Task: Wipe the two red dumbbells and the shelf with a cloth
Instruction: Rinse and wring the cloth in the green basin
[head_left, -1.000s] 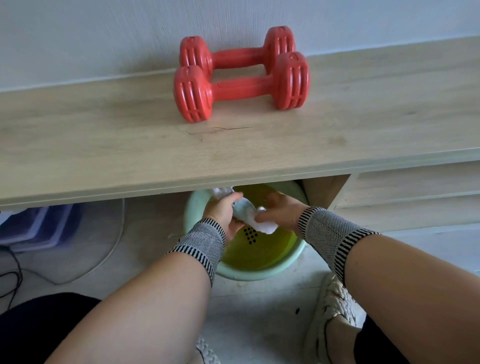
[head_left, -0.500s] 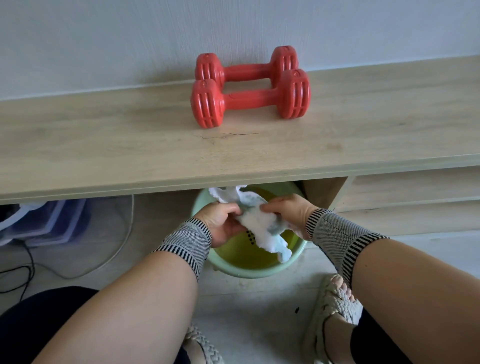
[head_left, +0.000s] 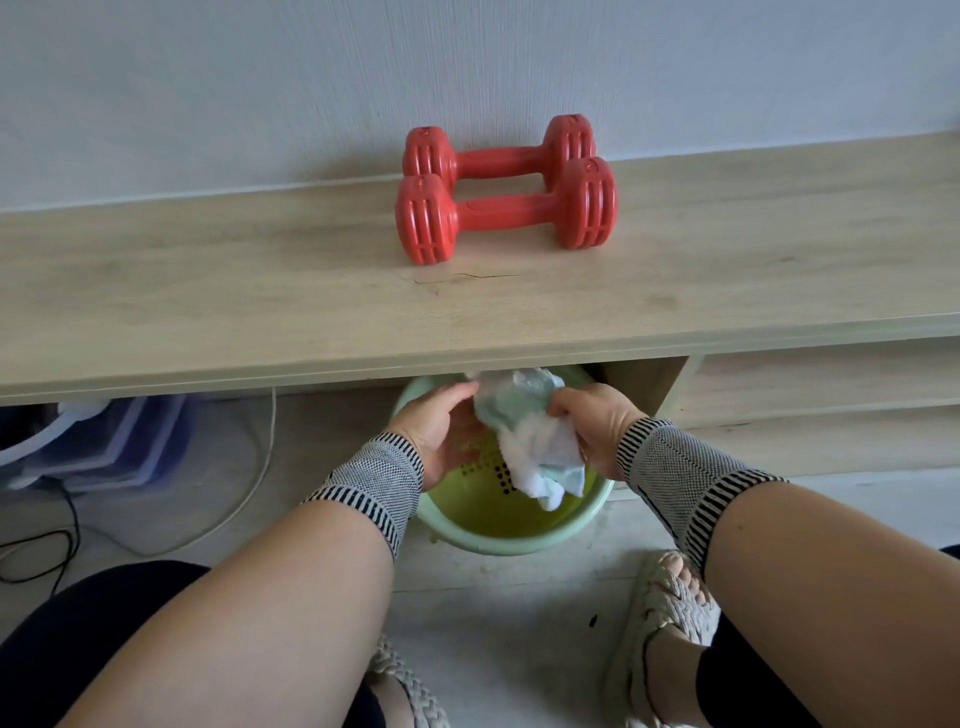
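At centre frame, both hands, left (head_left: 441, 423) and right (head_left: 592, 431), grip the wet cloth (head_left: 524, 431) over the green basin (head_left: 498, 525). The 2 red dumbbells (head_left: 506, 215) sit upper centre on the shelf (head_left: 208, 291). If poorly wrung, the cloth could drip and streak the wood.

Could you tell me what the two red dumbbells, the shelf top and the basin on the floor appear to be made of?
Front dumbbell and rear dumbbell: probably a plastic or vinyl shell, going by the uniform matte red and moulded ribs. Shelf: likely wood-look laminate board, with pale printed grain, a flat edge and a thin crack in its surface. Basin: seemingly smooth pale green plastic.
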